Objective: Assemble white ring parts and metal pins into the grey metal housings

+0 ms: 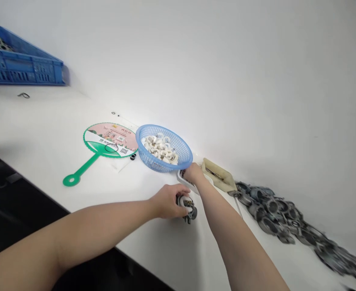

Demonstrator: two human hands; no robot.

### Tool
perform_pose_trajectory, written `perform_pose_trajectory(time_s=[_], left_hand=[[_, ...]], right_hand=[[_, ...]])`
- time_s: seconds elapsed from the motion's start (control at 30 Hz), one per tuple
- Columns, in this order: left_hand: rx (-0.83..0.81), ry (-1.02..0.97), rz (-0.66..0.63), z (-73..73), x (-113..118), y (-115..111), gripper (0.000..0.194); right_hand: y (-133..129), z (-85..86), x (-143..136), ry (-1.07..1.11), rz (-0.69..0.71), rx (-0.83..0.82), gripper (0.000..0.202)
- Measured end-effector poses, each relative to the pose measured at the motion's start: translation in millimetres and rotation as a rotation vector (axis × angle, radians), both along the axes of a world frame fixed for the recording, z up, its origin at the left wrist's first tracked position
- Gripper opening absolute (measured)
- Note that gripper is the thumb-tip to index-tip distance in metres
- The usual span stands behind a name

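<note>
My left hand (168,201) is closed round a dark metal fitting (193,212) just above the white table. A white plastic ring (184,201) sits in the fitting's opening. My right hand (193,173) dips into a small white tray (210,180), its fingertips hidden from view. Small dark pieces show beside those fingers, too small to name. Right behind that tray, a blue mesh basket (146,159) contains many white plastic rings (160,149).
A beige tray (223,182) stands right of the white tray. Grey metal fittings (271,210) lie heaped along the wall to the right. On the left are a green-handled fan (87,167) and a blue crate (23,68). The table's front edge runs diagonally.
</note>
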State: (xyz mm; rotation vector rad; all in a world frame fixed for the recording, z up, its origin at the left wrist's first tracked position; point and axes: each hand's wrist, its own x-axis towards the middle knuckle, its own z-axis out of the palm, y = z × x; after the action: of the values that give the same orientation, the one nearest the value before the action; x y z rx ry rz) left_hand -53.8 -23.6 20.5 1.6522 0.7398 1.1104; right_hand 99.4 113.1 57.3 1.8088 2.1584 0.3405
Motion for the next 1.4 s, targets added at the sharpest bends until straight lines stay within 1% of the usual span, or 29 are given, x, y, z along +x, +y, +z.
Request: perform_pose_trajectory(time_s=[0.17,0.33,0.47,0.6,0.73,0.9,1.1,1.23,1.33,1.4], left_hand=[[-0.006,0.008,0.0,-1.6,-1,-1,0.053],[-0.01,-0.027,-0.008,-5.5,0,-3,0.051],[-0.026,-0.017,-0.002,-4.0,-1,-4,0.05],[-0.014,-0.008,-0.002,-5.1,-1,-4,0.05],[-0.012,-0.015,-0.005,-7.6,-1,-4,0.051],[-0.013,-0.013,-0.005,-6.8,-1,-4,0.049],[-0.013,-0.029,-0.023,-9.6,1,-3,0.05],[-0.001,-0.024,-0.017,-9.8,3,-3,0.05],[0.006,-0.006,-0.007,-8.1,2,-3,0.048],[0.006,-0.004,-0.007,-7.2,2,-4,0.048]], right_hand=[[-2,-6.9,-5,-0.026,-0.01,0.02,0.028],[-6,-6.7,-8,-0.046,-0.008,0.028,0.028],[-10,-8.0,-10,-0.043,-0.008,0.046,0.031],[-12,-11.6,-11,-0.024,-0.007,0.063,0.029],[-12,-14.2,-10,0.004,-0.038,0.089,0.028],[-12,-14.7,-6,0.062,-0.101,0.142,0.028],[-12,-8.7,-2,0.183,-0.165,0.219,0.029],[-16,0.3,5,0.284,-0.158,0.267,0.028],[-26,9.7,17,0.377,-0.132,0.314,0.025],[-40,15.8,27,0.461,-0.123,0.364,0.024]])
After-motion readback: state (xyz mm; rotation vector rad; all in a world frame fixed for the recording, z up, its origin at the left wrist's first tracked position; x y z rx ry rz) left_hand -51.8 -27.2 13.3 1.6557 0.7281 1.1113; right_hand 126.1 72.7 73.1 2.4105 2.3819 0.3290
